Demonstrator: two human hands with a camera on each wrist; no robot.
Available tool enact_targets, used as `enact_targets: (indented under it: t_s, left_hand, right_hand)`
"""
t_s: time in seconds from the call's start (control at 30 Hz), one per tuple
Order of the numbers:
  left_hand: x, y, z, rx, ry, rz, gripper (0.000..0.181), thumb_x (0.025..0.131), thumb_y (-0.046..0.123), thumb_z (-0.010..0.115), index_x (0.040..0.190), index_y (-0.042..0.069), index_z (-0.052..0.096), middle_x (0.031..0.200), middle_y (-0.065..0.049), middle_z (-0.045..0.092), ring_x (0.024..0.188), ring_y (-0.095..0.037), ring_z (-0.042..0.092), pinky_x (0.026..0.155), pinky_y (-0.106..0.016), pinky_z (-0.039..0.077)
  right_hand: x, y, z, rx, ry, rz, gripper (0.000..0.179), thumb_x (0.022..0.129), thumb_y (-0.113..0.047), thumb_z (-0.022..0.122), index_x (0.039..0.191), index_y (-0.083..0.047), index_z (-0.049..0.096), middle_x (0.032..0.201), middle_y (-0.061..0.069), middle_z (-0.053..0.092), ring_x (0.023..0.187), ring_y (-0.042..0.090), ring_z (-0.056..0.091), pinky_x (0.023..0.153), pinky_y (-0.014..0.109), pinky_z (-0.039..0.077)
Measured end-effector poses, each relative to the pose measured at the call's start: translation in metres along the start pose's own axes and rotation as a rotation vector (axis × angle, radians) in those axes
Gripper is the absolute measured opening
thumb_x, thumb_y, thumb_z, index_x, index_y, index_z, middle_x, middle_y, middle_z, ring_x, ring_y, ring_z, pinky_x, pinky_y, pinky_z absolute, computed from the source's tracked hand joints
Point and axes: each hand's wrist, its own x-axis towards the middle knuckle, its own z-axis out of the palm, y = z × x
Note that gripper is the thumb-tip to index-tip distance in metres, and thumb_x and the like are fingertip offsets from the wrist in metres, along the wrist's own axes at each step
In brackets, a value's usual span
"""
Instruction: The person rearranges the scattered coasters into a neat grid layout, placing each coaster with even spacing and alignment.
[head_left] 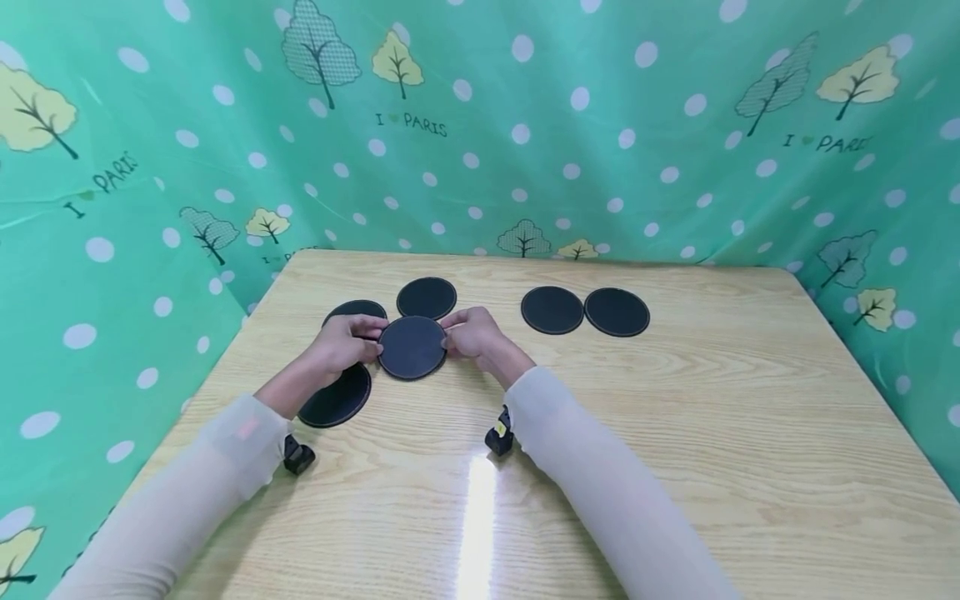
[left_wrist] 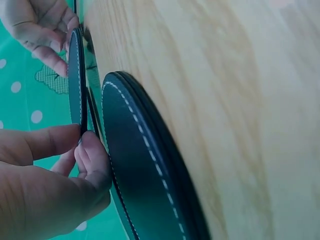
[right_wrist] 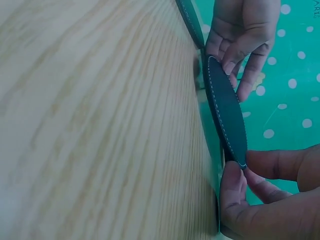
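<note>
Between my two hands is a round black coaster (head_left: 412, 347) with pale stitching round its edge, raised a little above the table. My left hand (head_left: 341, 343) pinches its left rim between thumb and fingers. On the opposite rim, my right hand (head_left: 476, 335) pinches it the same way. Under the left wrist lies another black coaster (head_left: 335, 398), large in the left wrist view, where its edge looks layered. Behind the left hand is a partly hidden coaster (head_left: 356, 311). A further coaster (head_left: 426, 297) lies just beyond the held one.
Two more coasters, a left one (head_left: 552, 310) and a right one (head_left: 617, 312), lie side by side at the table's back. The wooden table (head_left: 720, 433) ends at a green printed curtain (head_left: 570, 183) behind and at the sides. Small black devices hang at both wrists.
</note>
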Motion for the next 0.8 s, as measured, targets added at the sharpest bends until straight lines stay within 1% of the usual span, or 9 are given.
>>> enact_targets:
  t_s: [0.1,0.2,0.33,0.4,0.47,0.57,0.67,0.8]
  left_hand:
    - [0.0,0.002,0.0,0.005,-0.006,-0.002,0.055,0.094,-0.009,0.062,0.147,-0.002,0.051,0.138,-0.024,0.053,0.116,-0.028,0.054,0.079,-0.025,0.058]
    - [-0.001,0.004,0.0,0.0,-0.013,0.0,0.055,0.094,-0.009,0.062,0.148,-0.003,0.05,0.139,-0.024,0.052,0.117,-0.028,0.054,0.08,-0.025,0.057]
    - [0.0,0.007,0.0,-0.031,-0.021,0.012,0.053,0.095,-0.009,0.062,0.147,-0.003,0.051,0.138,-0.024,0.052,0.119,-0.027,0.052,0.08,-0.018,0.055]
    - [0.0,0.009,0.0,-0.045,-0.018,0.024,0.053,0.094,-0.009,0.062,0.146,-0.004,0.051,0.138,-0.023,0.052,0.121,-0.028,0.051,0.079,-0.016,0.053]
    - [0.0,0.012,0.002,-0.06,-0.017,0.037,0.052,0.094,-0.01,0.062,0.145,-0.004,0.052,0.138,-0.023,0.052,0.122,-0.028,0.051,0.08,-0.014,0.053]
    - [0.001,0.016,0.005,-0.068,-0.02,0.055,0.053,0.094,-0.01,0.062,0.146,-0.004,0.051,0.138,-0.023,0.053,0.122,-0.028,0.051,0.084,-0.017,0.055]
    - [0.002,0.021,0.01,-0.078,-0.024,0.065,0.055,0.094,-0.01,0.062,0.147,-0.003,0.05,0.137,-0.022,0.052,0.119,-0.026,0.052,0.087,-0.021,0.057]
    - [0.004,0.027,0.018,-0.113,-0.029,0.076,0.056,0.093,-0.012,0.062,0.147,-0.002,0.051,0.136,-0.022,0.052,0.113,-0.025,0.055,0.089,-0.024,0.058]
  right_hand:
    - [-0.002,-0.001,-0.002,-0.01,0.021,-0.012,0.032,0.089,0.019,0.063,0.118,0.004,0.067,0.098,0.009,0.063,0.082,0.017,0.065,0.083,0.034,0.061]
    - [-0.004,-0.001,-0.005,-0.048,0.038,-0.05,0.032,0.087,0.018,0.066,0.115,0.003,0.068,0.093,0.007,0.063,0.078,0.016,0.063,0.079,0.031,0.06]
    - [-0.006,-0.004,-0.008,-0.114,0.056,-0.109,0.032,0.085,0.016,0.07,0.113,0.002,0.069,0.091,0.007,0.065,0.075,0.015,0.061,0.067,0.025,0.053]
    - [-0.007,-0.006,-0.011,-0.136,0.057,-0.129,0.032,0.085,0.016,0.07,0.114,0.001,0.068,0.092,0.007,0.065,0.076,0.015,0.062,0.065,0.024,0.052]
    - [-0.008,-0.007,-0.014,-0.148,0.054,-0.141,0.033,0.086,0.015,0.07,0.115,0.001,0.068,0.094,0.008,0.065,0.078,0.017,0.063,0.068,0.026,0.053]
    - [-0.009,-0.009,-0.021,-0.158,0.051,-0.15,0.033,0.087,0.015,0.069,0.117,0.002,0.067,0.096,0.01,0.067,0.082,0.019,0.065,0.078,0.032,0.058]
    - [-0.012,-0.011,-0.03,-0.136,0.04,-0.155,0.034,0.087,0.015,0.069,0.119,0.003,0.067,0.1,0.011,0.067,0.085,0.019,0.065,0.089,0.037,0.059]
    - [-0.016,-0.014,-0.042,-0.09,0.028,-0.153,0.034,0.089,0.016,0.067,0.121,0.004,0.066,0.103,0.013,0.064,0.089,0.021,0.065,0.097,0.042,0.057]
